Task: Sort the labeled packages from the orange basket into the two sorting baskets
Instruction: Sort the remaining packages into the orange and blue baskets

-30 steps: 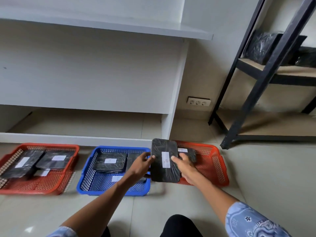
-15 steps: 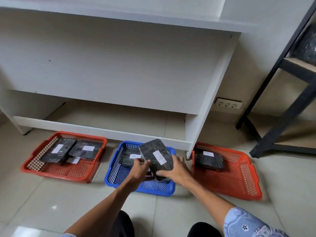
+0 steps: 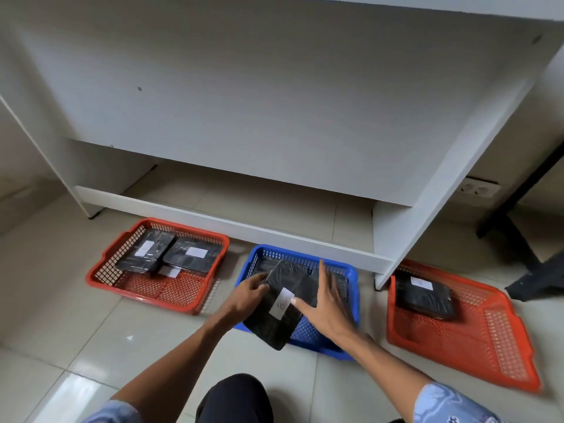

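A flat black package (image 3: 282, 303) with a white label hangs over the front of the blue basket (image 3: 351, 271). My left hand (image 3: 247, 296) grips its left edge. My right hand (image 3: 328, 303) is beside its right edge with fingers spread, only the thumb near the label. More black packages lie under it in the blue basket. The orange basket (image 3: 464, 340) at the right holds one labeled black package (image 3: 425, 296). The red basket (image 3: 158, 293) at the left holds three labeled packages (image 3: 192, 253).
A white desk (image 3: 274, 102) stands behind the baskets, its low rail (image 3: 213, 219) and side panel (image 3: 427, 215) close to them. A black metal rack leg (image 3: 515, 230) and a wall socket (image 3: 477, 189) are at the right. My knee (image 3: 235, 398) is at the bottom.
The package has moved from the orange basket leftward and down over the blue basket. My right hand has opened and let go of it. The view has swung left.
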Tool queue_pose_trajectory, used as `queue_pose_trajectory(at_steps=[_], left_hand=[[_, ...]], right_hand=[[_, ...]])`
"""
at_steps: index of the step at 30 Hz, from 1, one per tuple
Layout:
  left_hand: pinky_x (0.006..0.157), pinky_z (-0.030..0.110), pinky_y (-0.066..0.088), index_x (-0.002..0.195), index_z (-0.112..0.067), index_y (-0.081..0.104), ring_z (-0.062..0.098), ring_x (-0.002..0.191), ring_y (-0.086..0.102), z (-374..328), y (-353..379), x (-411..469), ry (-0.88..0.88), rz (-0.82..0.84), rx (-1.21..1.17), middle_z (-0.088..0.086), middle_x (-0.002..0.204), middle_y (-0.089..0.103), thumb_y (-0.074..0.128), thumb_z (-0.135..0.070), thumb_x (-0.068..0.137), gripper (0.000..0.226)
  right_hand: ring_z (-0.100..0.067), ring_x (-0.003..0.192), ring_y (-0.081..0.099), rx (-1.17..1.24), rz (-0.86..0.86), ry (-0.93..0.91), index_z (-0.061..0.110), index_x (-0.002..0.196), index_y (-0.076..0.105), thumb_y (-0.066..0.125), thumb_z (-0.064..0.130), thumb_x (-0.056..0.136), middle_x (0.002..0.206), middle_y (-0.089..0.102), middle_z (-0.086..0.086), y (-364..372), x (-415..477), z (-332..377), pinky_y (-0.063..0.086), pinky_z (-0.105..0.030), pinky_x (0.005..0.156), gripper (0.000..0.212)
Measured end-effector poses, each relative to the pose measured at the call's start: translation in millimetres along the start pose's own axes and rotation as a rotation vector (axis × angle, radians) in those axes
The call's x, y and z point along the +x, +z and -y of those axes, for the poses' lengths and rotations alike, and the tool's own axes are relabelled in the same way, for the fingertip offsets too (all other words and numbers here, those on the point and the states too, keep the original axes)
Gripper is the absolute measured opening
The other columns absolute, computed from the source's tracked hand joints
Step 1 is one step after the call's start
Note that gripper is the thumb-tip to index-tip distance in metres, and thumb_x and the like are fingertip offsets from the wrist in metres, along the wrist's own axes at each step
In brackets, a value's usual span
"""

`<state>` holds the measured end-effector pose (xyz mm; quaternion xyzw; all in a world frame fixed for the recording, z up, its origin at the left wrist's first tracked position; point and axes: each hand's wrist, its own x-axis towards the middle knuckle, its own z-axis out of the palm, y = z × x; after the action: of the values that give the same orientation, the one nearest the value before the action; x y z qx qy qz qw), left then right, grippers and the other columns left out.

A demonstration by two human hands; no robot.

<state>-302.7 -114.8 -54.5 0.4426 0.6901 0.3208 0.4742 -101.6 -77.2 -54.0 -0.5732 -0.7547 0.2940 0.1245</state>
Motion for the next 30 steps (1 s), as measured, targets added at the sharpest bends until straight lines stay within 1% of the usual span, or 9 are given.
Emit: queue_pose_trajectory(at_steps=[3,6,8,9,13,17,20,26,30], left_hand=[[0.091,0.039,0.052,0.129,-0.032,0.056,0.021,0.097,0.064,-20.9,-5.9,11.9,0.039,0.098,0.203,0.006,0.108,0.067,0.045,-0.021,0.094,0.038],[0.09,0.035,0.05,0.135,-0.031,0.051,0.019,0.095,0.061,-41.6,-6.1,21.1,0.098,0.22,0.365,0.003,0.105,0.063,0.043,-0.022,0.097,0.04],[0.087,0.032,0.05,0.138,-0.032,0.047,0.018,0.094,0.061,-49.6,-4.0,25.5,0.147,0.273,0.461,0.002,0.104,0.063,0.041,-0.022,0.098,0.042],[0.088,0.033,0.05,0.139,-0.033,0.046,0.02,0.097,0.061,-51.4,-2.9,28.2,0.179,0.279,0.515,0.004,0.109,0.064,0.041,-0.023,0.098,0.042],[0.103,0.043,0.043,0.146,-0.032,0.032,0.027,0.128,0.047,-28.5,6.5,33.6,0.402,0.089,0.924,0.008,0.147,0.045,0.042,-0.038,0.098,0.05],[0.109,0.064,0.026,0.151,-0.023,0.01,0.04,0.14,0.027,21.2,21.0,21.4,0.519,0.069,1.274,0.019,0.156,0.023,0.055,-0.075,0.069,0.107],[0.112,0.065,0.016,0.152,-0.02,-0.003,0.04,0.145,0.009,40.8,24.3,21.3,0.461,0.123,1.307,0.022,0.159,0.005,0.061,-0.062,0.073,0.11],[0.107,0.054,0.033,0.151,-0.02,0.002,0.037,0.138,0.021,45.9,21.3,43.2,0.404,0.131,1.308,0.018,0.154,0.019,0.067,-0.057,0.064,0.115],[0.109,0.054,0.029,0.151,-0.021,0.008,0.039,0.14,0.017,52.8,23.4,60.0,0.351,0.229,1.332,0.021,0.157,0.012,0.065,-0.052,0.068,0.106]], right_hand=[[-0.026,0.152,0.001,-0.07,0.04,-0.07,0.031,0.155,-0.008,0.062,0.054,0.086,0.165,-0.009,-0.002,-12.8,10.4,-5.5,0.016,-0.047,0.12,0.1],[-0.024,0.141,0.038,0.008,0.141,0.048,0.033,0.15,0.025,0.063,0.057,0.082,0.157,0.033,-0.002,-17.7,21.0,-16.2,0.037,-0.047,0.113,0.081],[-0.02,0.112,0.063,0.135,0.172,0.132,0.034,0.126,0.05,0.065,0.061,0.074,0.126,0.064,-0.001,-12.0,26.1,-28.6,0.052,-0.046,0.097,0.06],[-0.02,0.101,0.066,0.185,0.167,0.171,0.031,0.116,0.054,0.067,0.059,0.072,0.114,0.068,0.0,-7.9,28.6,-33.5,0.055,-0.046,0.092,0.053],[-0.016,0.093,0.055,0.315,0.119,0.28,0.008,0.113,0.054,0.07,0.03,0.087,0.097,0.06,0.0,-1.3,20.2,-24.0,0.047,-0.033,0.089,0.037],[-0.023,0.104,0.064,0.406,0.168,0.385,0.016,0.12,0.058,0.072,0.047,0.074,0.115,0.067,-0.005,34.6,23.9,-39.5,0.053,-0.044,0.095,0.057],[-0.026,0.097,0.068,0.486,0.209,0.408,0.02,0.11,0.057,0.073,0.048,0.069,0.11,0.068,-0.008,83.8,44.8,-78.9,0.059,-0.052,0.081,0.052],[-0.024,0.092,0.063,0.438,0.111,0.36,0.015,0.107,0.06,0.054,0.035,0.096,0.096,0.065,-0.005,56.2,27.6,-36.4,0.056,-0.042,0.082,0.023],[-0.026,0.117,0.057,0.127,0.124,0.25,0.012,0.117,0.063,0.042,0.036,0.101,0.122,0.065,-0.007,59.5,30.2,-58.8,0.044,-0.037,0.099,0.036]])
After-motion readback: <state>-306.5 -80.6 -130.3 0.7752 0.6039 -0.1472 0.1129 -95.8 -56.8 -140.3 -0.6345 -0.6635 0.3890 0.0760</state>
